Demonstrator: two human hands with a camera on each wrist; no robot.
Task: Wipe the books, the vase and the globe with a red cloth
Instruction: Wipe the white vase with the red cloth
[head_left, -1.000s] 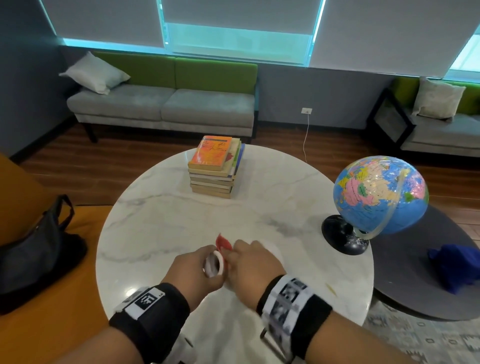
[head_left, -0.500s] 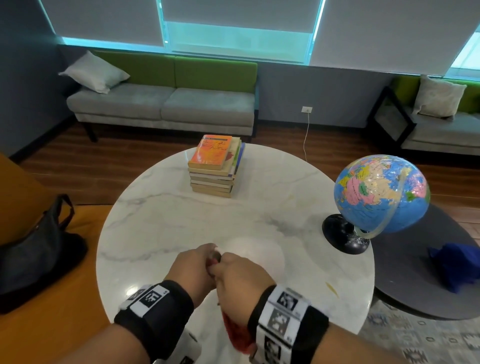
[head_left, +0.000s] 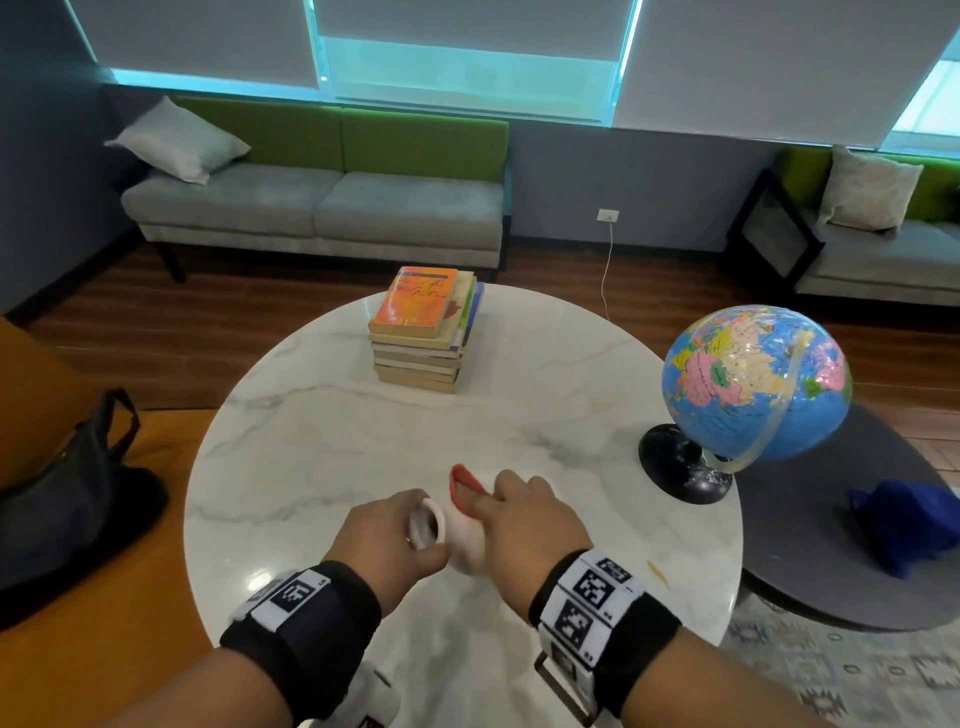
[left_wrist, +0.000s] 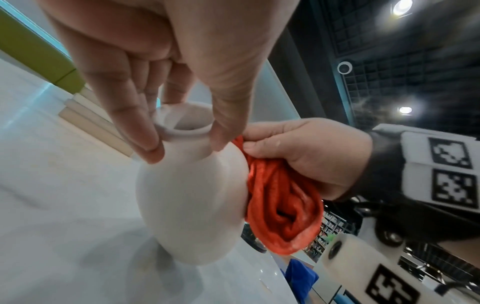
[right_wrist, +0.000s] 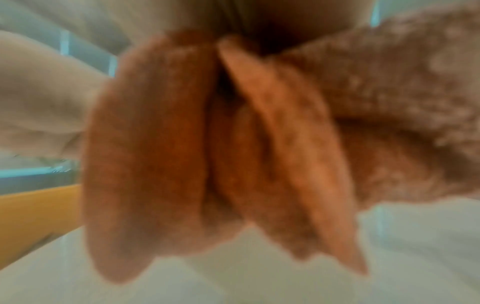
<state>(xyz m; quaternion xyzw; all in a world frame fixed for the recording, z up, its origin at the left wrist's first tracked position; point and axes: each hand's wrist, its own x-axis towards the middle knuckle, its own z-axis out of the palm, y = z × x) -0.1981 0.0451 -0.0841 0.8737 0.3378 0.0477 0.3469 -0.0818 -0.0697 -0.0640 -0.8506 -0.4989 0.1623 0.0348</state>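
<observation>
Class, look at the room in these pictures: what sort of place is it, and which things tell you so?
Probably a lounge or sitting area: a grey sofa with cushions stands under the windows, and a round marble table holds books and a globe.

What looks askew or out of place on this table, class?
The stack of books is uneven, its upper books skewed against the lower ones. A small yellowish scrap lies loose near the marble table edge.

head: looks forward and down from above, whole marble table (head_left: 322, 447) in frame
left wrist: close, low, aimed along the fingers at the vase (left_wrist: 192, 195)
right wrist: jammed against the red cloth (right_wrist: 207, 144), blurry
shared: vase and cloth
</observation>
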